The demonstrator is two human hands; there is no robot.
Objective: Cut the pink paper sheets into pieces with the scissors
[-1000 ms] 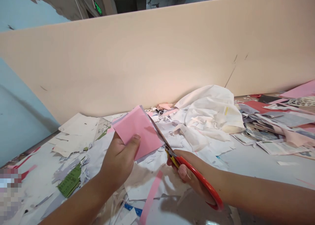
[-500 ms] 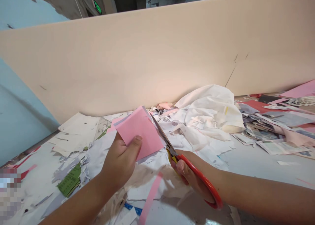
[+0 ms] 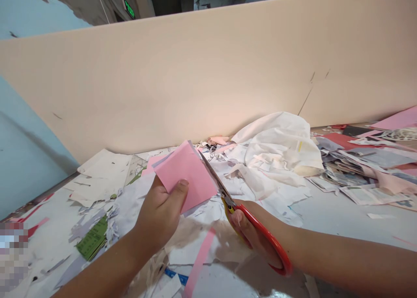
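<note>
My left hand (image 3: 159,215) pinches a folded pink paper square (image 3: 185,174), thumb on its near face, holding it up over the littered table. My right hand (image 3: 250,230) grips red-handled scissors (image 3: 257,233) with yellow at the pivot. The blades point up and left along the pink paper's right edge, nearly closed. A cut pink strip (image 3: 200,259) lies on the scraps below, between my two hands.
A tall beige board (image 3: 208,81) stands across the back of the table. Crumpled white paper (image 3: 280,146) is heaped in the middle; flat sheets in pink, red and grey (image 3: 368,163) lie at right. White sheets (image 3: 104,172) and a green scrap (image 3: 93,241) lie at left.
The scissors drew back a little from the pink paper, then came in against its right edge again. My left hand lifted the paper slightly.
</note>
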